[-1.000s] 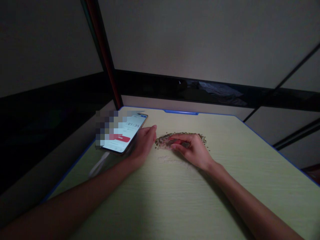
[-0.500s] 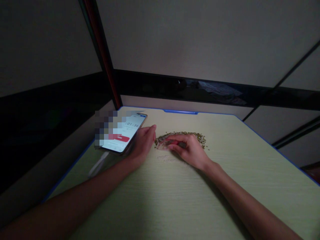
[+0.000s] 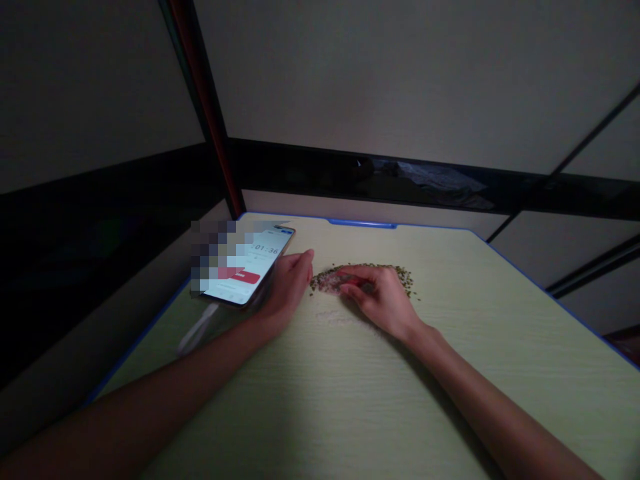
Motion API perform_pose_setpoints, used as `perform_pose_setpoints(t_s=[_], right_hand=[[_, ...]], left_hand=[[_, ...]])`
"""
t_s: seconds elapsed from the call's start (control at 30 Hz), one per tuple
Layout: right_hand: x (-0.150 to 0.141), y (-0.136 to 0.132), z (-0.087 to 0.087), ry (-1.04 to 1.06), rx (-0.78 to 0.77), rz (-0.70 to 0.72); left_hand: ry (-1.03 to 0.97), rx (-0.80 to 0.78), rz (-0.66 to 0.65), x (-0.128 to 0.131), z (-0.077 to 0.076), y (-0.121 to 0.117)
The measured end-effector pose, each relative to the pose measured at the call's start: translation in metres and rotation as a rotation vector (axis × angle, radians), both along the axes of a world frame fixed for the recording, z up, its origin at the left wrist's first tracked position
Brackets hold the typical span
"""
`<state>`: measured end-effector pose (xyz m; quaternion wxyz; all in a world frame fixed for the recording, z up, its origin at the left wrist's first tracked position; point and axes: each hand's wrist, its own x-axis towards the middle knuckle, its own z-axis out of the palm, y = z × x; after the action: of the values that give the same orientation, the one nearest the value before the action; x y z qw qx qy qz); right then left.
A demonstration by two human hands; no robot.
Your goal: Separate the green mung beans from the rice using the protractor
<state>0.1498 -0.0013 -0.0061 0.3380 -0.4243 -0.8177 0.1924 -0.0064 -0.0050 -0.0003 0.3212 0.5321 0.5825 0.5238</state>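
A spread of small green bean-like grains (image 3: 407, 275) lies on the table, mixed toward its left with paler grains (image 3: 329, 283). My right hand (image 3: 383, 297) is over this heap, thumb and fingers curled toward each other in a pinch. Whatever is between the fingertips is too small to make out. At the left end of the heap, my left hand (image 3: 290, 283) rests on its edge, fingers stretched forward and close together, holding nothing visible. A thin line of pale grains (image 3: 335, 317) lies nearer to me, in front of the heap.
A phone (image 3: 240, 290) with a lit timer screen lies left of my left hand, partly blurred out. Its white cable (image 3: 197, 333) runs toward me. The pale table (image 3: 320, 413) has a blue rim, with a blue strip (image 3: 363, 224) at the back. Cabinet panels (image 3: 400, 87) stand behind.
My right hand's thumb and fingertips have shifted very slightly to the right, showing a little more of the pale grains. My left hand and the phone stay in place.
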Motion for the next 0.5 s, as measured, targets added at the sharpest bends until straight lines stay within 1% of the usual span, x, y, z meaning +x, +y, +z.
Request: perform_pose_setpoints(t_s=[0.2, 0.33, 0.5], right_hand=[[-0.0038, -0.0002, -0.0012, 0.004, 0.022, -0.030], [-0.0057, 0.0013, -0.0014, 0.006, 0.063, 0.021], [-0.0044, 0.0037, -0.0006, -0.011, 0.061, 0.073]], left_hand=[[0.003, 0.004, -0.010, -0.0004, -0.0007, 0.0005], [0.009, 0.007, -0.013, -0.0006, -0.0016, 0.0007], [0.015, 0.011, -0.015, -0.0007, -0.0021, 0.0008]])
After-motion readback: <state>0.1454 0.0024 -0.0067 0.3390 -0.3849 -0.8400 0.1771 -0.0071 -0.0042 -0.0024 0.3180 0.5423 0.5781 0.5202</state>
